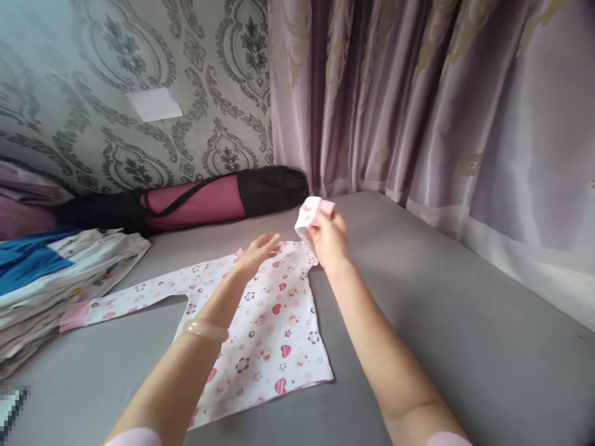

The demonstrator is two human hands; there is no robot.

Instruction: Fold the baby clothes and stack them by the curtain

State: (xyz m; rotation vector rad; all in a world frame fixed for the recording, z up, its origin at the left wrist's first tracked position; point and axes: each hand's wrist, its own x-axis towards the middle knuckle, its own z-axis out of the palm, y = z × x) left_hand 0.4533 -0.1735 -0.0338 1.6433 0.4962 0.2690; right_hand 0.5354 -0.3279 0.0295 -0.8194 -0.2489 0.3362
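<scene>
A white long-sleeved child's shirt point(274, 322) with pink hearts and flowers lies spread on the grey surface. Its left-hand sleeve point(149, 291) stretches out flat to a pink cuff. My right hand point(329, 238) pinches the other sleeve near its pink cuff and holds it raised above the shirt's shoulder. Over the neck area is my left hand point(260, 251), fingers stretched out and nothing held in them. Whether its fingertips touch the fabric I cannot tell. A pale bangle point(206, 330) circles my left wrist.
Folded clothes point(69, 272) are stacked at the left. Behind the shirt, a black and dark-pink long bag point(199, 198) lies along the patterned wall. Purple curtains point(372, 93) hang at the right and back. A pixelated object point(12, 409) sits at the lower left.
</scene>
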